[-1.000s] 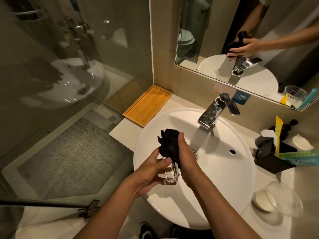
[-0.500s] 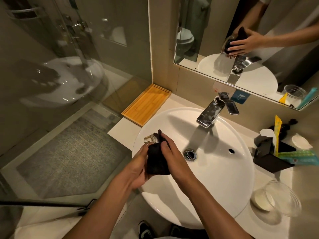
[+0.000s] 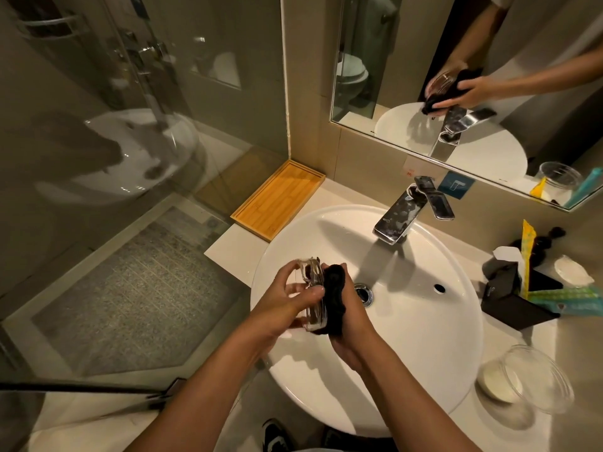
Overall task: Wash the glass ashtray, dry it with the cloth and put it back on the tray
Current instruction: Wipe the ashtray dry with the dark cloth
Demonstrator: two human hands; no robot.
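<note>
The glass ashtray [image 3: 311, 296] is held on edge above the left part of the white basin [image 3: 424, 337], clear of the bowl surface. It is gripped by the left hand [image 3: 290, 300]: the fingers are curled over its upper rim and outer face, and the thumb is laid across the face nearest the camera. The left forearm is extended upward from the lower edge of the view, with the wrist bent slightly inward.

A black cloth [image 3: 336, 296] is bunched against the right-hand face of the ashtray. It is clasped by the right hand [image 3: 350, 324], whose fingers are wrapped round the cloth from behind, one fingertip showing above the bundle. The palm is turned toward the ashtray, so that the cloth is pressed between palm and glass. The right forearm is extended from the lower right, the two forearms converging at the hands.

The wooden tray [image 3: 280, 199] is placed on the counter at the left of the basin, in the corner by the wall, well apart from the ashtray. The chrome tap [image 3: 403, 216] is mounted behind the basin, and the drain [image 3: 363, 293] is located just beside the right hand. Both hands, the ashtray and the cloth are reflected in the mirror [image 3: 375, 60] above.
</note>
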